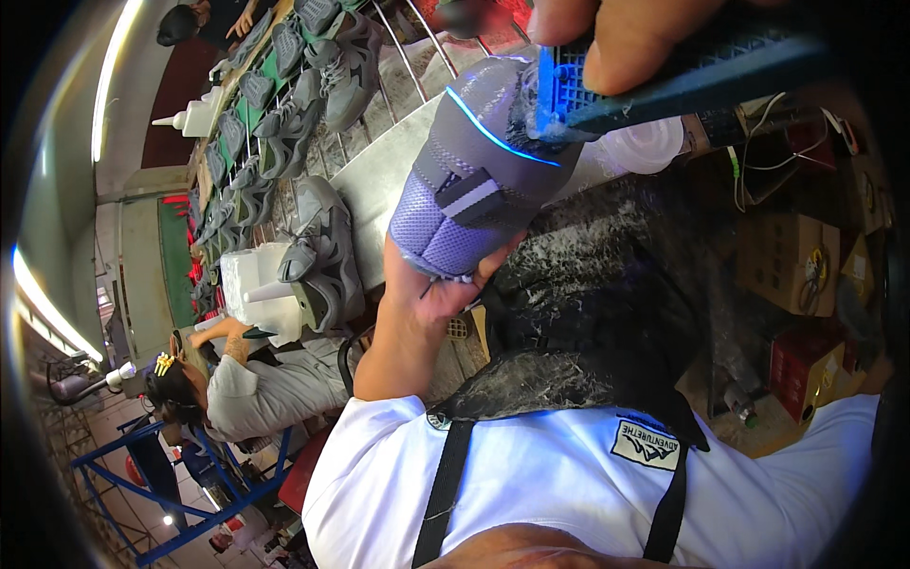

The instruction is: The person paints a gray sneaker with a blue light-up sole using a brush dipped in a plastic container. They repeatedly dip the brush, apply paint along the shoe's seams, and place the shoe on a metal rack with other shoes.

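My left hand (450,296) is wrapped under the mesh end of a grey shoe upper (483,175) and holds it up before my chest. That end looks purple, and a dark and pale stripe label sits on its side. A thin bright blue line of light crosses the shoe. At the top right, my right hand (630,43) grips a blue plastic tool (567,90) with a gridded face, whose exact kind I cannot make out. The tool's end touches or overlaps the shoe's upper end. Part of my right hand is cut off by the frame's top edge.
Several grey shoes (289,123) line a metal rack at the left. More shoes (322,251) stand beside a white block (251,275). A co-worker (275,394) sits at the left. A clear plastic tub (645,144), a cardboard box (782,261) and loose cables (791,156) are at the right.
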Tool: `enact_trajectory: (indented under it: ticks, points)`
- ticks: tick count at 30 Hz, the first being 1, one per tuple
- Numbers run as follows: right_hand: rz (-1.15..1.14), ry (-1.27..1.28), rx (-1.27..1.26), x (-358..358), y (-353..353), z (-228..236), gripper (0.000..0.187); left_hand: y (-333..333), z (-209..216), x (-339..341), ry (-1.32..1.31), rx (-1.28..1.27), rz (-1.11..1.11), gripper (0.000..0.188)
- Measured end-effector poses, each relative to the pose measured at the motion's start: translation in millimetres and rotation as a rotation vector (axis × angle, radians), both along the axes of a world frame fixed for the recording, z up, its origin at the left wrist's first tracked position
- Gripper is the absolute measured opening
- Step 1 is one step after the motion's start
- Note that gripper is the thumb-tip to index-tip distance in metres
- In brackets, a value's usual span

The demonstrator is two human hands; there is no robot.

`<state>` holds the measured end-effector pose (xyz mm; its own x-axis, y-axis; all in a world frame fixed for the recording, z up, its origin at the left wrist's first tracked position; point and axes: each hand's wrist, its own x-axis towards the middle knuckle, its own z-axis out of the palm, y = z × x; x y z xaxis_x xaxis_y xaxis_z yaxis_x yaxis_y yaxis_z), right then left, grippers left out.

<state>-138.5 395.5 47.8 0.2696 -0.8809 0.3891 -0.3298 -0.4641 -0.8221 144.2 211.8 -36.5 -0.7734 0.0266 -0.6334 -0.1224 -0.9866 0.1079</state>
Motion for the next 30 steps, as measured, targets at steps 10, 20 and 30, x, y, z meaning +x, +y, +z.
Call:
enact_trajectory:
  ticks: [10,20,30]
  points:
    - [0.008,-0.023,0.01,-2,-4,2,0.027,22,6,29,0.088,0.267,-0.148,0.056]
    - [-0.027,-0.044,-0.008,0,6,2,0.025,46,-7,34,0.227,0.591,-0.229,0.053]
    - [-0.026,-0.087,-0.051,11,36,4,0.023,58,-20,34,0.339,0.691,-0.247,0.049]
